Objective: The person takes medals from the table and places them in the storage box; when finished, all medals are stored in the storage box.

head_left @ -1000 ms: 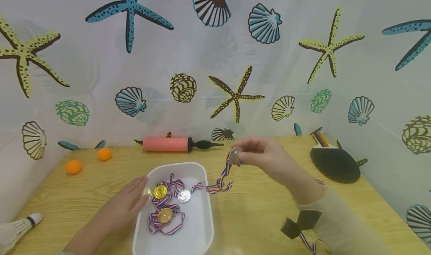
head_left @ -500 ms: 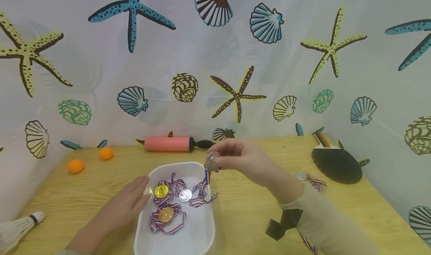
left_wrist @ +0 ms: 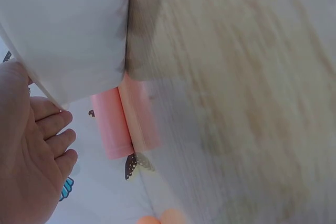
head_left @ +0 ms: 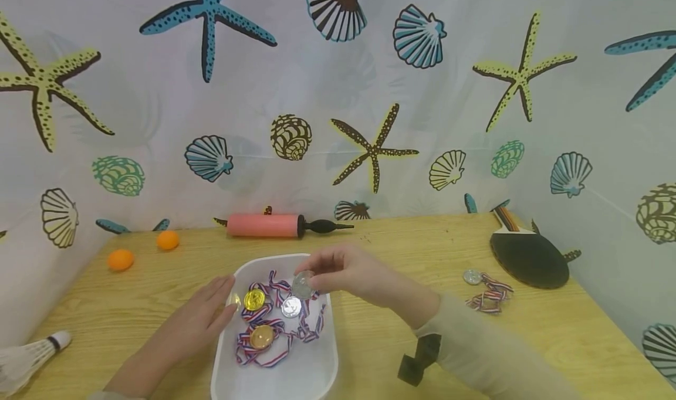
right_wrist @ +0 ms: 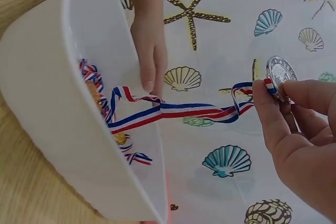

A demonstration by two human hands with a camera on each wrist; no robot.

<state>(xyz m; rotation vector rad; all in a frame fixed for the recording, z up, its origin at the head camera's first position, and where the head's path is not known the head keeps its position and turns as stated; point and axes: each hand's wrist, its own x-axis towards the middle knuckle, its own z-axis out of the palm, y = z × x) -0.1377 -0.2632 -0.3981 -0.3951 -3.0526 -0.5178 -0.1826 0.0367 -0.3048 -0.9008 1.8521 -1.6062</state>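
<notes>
In the head view my right hand pinches a silver medal between thumb and fingers, above a white plastic bin. Its red, white and blue ribbon hangs down into the bin in the right wrist view. Inside lie a gold medal, another silver medal and a bronze-toned medal, with tangled ribbons. My left hand rests at the bin's left rim, its fingers lightly touching. The left wrist view shows that hand against the rim; its thumb is mostly hidden.
Another silver medal with a bunched ribbon lies at right, near a black table tennis bat. A pink hand pump lies behind the bin. Two orange balls and a shuttlecock are at left. A patterned cloth hangs behind.
My right hand has carried the silver medal leftwards and down, from beyond the bin's right side to over it. The ribbon now trails inside. My left hand stays at the rim.
</notes>
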